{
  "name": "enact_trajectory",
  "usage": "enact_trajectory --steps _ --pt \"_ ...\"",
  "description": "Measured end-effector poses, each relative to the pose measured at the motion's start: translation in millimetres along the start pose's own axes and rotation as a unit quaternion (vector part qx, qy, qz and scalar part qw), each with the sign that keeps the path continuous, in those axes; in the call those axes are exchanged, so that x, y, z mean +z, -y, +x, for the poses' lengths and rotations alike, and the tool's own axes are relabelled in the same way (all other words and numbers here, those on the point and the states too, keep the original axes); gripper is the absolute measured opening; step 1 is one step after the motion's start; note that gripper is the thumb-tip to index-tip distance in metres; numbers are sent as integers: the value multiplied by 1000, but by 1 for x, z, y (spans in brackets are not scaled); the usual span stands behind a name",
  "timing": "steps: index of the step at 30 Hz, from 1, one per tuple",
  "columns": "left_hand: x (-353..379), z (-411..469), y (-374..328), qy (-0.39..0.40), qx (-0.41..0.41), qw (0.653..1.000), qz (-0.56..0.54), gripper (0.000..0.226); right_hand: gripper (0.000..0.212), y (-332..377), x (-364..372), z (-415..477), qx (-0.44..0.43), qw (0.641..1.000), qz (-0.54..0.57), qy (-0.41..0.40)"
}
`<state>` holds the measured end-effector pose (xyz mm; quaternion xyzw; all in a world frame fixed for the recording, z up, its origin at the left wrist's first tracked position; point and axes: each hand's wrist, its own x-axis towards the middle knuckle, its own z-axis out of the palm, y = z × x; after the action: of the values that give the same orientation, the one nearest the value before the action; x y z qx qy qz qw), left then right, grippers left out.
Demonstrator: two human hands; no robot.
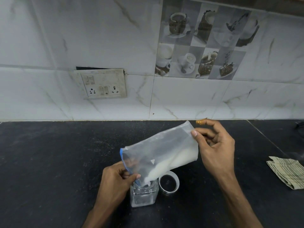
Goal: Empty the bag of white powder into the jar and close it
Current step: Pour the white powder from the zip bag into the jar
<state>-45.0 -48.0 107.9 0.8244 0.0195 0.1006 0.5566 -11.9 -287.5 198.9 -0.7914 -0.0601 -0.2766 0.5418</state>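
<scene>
A clear zip bag (pixel 162 148) with a blue seal strip is tilted, mouth down, over a square glass jar (pixel 144 195) on the black counter. White powder (pixel 166 167) lies along the bag's lower edge and runs toward the jar's mouth. A thin layer of powder shows in the jar's bottom. My left hand (pixel 119 178) pinches the bag's mouth right at the jar's rim. My right hand (pixel 215 147) holds the bag's raised bottom corner between thumb and fingers. The jar's round lid (pixel 168 183) lies on the counter just right of the jar.
A folded patterned cloth (pixel 287 171) lies at the counter's right. A dark object (pixel 300 125) shows at the far right edge. Behind the counter (pixel 49 162) rises a tiled wall with a switch and socket plate (pixel 102 83).
</scene>
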Motion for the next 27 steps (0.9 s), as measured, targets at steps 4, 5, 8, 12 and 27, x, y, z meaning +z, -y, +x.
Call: enact_trajectory --steps 4,5,8,12,27 --pt "0 -1 0 1 -1 1000 15 45 37 0 0 -3 -9 1000 2 -5" --pt "0 -1 0 1 -4 1000 13 48 37 0 0 -3 -13 1000 3 -10" --pt "1 -1 3 13 -11 1000 7 50 37 2 1 -2 -33 999 -10 -8" --pt "3 -1 3 25 -28 999 -14 49 32 2 0 1 -47 999 -5 -24" --pt "5 -2 6 12 -27 1000 -10 51 24 -2 2 1 -73 997 -5 -18"
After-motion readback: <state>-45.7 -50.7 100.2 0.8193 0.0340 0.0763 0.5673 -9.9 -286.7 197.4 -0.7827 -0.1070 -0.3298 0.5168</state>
